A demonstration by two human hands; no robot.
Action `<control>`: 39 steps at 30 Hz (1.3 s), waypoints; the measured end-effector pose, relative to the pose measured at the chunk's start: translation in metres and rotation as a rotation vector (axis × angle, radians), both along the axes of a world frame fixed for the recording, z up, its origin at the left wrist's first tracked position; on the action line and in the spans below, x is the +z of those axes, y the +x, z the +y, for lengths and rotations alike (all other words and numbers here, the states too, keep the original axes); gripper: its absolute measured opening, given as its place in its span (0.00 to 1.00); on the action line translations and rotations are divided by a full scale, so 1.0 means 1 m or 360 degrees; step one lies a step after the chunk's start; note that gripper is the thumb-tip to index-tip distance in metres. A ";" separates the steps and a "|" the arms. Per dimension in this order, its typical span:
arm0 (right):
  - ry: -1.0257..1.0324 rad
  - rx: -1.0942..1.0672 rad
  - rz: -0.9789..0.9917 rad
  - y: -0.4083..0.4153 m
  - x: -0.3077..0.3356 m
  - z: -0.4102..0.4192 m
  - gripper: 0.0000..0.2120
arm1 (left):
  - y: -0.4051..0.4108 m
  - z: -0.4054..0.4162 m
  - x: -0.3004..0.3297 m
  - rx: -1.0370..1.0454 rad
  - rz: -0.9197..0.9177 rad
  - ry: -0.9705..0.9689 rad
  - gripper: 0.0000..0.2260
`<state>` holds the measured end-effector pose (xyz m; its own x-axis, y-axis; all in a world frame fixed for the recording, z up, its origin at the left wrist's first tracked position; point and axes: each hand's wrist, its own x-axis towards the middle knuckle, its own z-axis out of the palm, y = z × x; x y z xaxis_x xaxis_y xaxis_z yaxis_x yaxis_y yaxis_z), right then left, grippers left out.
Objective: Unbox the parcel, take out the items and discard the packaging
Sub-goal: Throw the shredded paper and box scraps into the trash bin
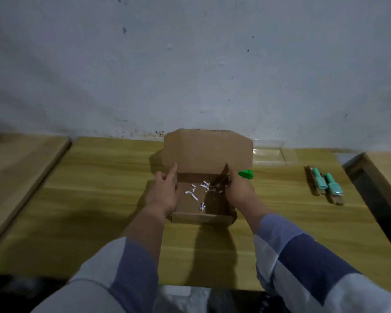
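Observation:
A brown cardboard box [201, 216] stands open in the middle of the wooden table [88, 199], its lid [207, 150] upright at the back. Only several white paper shreds [198, 192] lie inside. My left hand [161, 193] grips the box's left wall, index finger stretched along the lid's edge. My right hand [239, 190] grips the right wall and its folded side flap. Two teal-capped items on brown card backing [325, 187] lie on the table to the right.
A green object [246, 173] lies just behind my right hand. A clear plastic tray [271, 154] sits by the wall behind the box. A second tabletop [14, 168] adjoins on the left, a dark-framed one [370, 177] on the right. White plastic shows below the table's front edge.

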<state>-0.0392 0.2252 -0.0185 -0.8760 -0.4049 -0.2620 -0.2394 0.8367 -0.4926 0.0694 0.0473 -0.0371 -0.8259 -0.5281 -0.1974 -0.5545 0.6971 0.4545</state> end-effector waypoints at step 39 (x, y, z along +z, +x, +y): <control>0.0141 -0.1311 -0.0266 0.249 -0.089 0.473 0.34 | 0.103 0.445 -0.097 -0.1186 -0.0494 0.0273 0.37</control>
<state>0.2101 0.6985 -0.1073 -0.8292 0.3742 -0.4152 0.5342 0.7490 -0.3919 0.1729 0.4928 -0.1338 -0.8423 0.1951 -0.5024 -0.0917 0.8666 0.4904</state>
